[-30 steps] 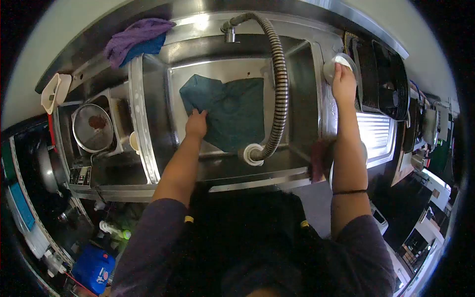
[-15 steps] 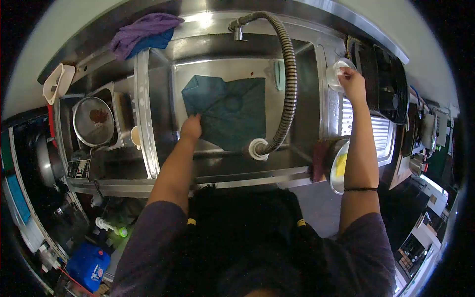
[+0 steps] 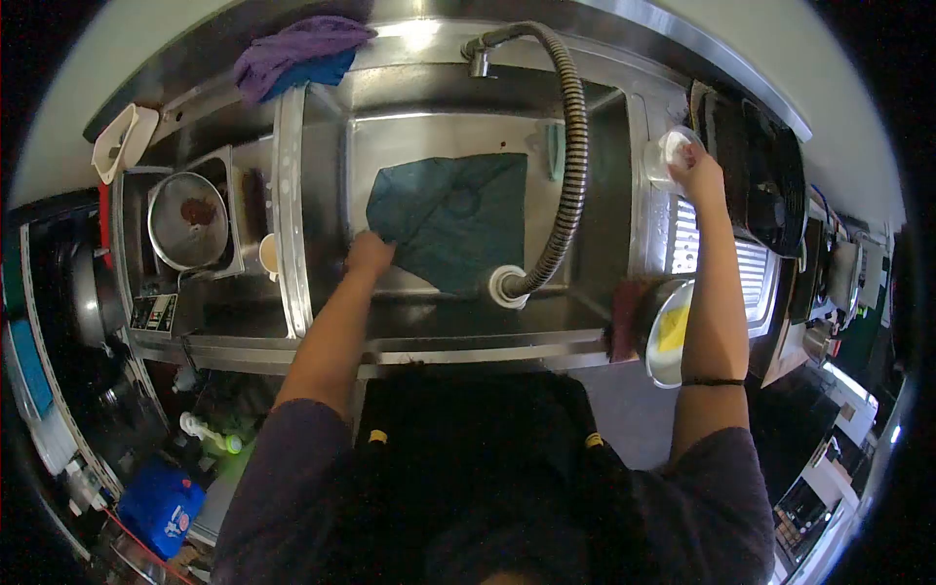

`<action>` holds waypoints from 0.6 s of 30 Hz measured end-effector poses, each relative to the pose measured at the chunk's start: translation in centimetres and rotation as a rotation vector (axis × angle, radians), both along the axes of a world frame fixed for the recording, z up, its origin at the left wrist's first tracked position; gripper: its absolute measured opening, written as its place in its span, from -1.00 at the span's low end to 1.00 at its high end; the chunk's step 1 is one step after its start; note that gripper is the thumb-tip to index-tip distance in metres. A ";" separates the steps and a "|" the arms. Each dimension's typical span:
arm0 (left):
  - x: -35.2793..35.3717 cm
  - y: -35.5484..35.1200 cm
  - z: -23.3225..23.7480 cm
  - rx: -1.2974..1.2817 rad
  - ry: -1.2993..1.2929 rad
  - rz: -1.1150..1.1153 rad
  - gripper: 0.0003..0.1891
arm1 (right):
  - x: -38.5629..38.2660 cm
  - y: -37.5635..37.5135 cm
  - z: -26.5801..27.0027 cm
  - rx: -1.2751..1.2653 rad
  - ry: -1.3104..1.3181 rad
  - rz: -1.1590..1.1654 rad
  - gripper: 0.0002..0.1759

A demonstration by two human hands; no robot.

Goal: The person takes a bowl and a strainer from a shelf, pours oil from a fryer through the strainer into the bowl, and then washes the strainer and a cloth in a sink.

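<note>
A dark green cloth [image 3: 453, 219] lies spread over the bottom of the steel sink [image 3: 429, 134]. At the cloth's lower left edge is my left hand [image 3: 370, 255], its fingers closed on the cloth's edge. My right hand [image 3: 700, 175] is at the right, beyond the sink, with its fingers in or at the mouth of a clear tub [image 3: 658, 168]. Something white shows inside the tub; what the fingertips hold there is hidden. The flexible faucet hose [image 3: 573, 146] arches over the sink's right part, its white end [image 3: 508, 287] near the cloth's lower right corner.
Purple and blue cloths [image 3: 297, 54] hang over the back left rim. A round metal pan [image 3: 185, 234] sits in the left basin, near a cup [image 3: 268, 255]. A bowl with a yellow sponge [image 3: 673, 330] stands at the right, below a ridged drainboard [image 3: 756, 263]. Black pans [image 3: 770, 175] lean behind.
The cloth's folded upper left corner now lies flatter. My left hand has shifted slightly left and down. My right hand has moved a little right and down at the tub.
</note>
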State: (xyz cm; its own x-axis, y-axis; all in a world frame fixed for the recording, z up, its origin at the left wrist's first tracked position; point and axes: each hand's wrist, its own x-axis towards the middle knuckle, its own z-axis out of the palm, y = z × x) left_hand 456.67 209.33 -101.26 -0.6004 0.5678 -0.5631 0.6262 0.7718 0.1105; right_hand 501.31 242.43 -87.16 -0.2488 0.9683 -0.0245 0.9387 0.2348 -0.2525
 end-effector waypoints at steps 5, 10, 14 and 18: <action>-2.0 -0.2 -7.1 0.278 -0.218 0.226 -0.72 | 0.1 -0.9 0.4 -0.001 0.116 -0.090 -0.57; 1.9 3.3 -7.0 0.283 -1.021 0.916 -0.70 | 3.3 0.7 -1.6 -0.383 0.827 -0.329 -0.74; 8.0 7.8 1.3 0.302 -1.483 0.998 -0.56 | 3.6 1.3 -0.5 -0.722 1.498 -0.548 -0.76; 10.7 9.7 6.7 0.374 -1.732 0.607 -0.38 | 0.7 -0.8 3.8 -0.811 1.763 -0.516 -0.81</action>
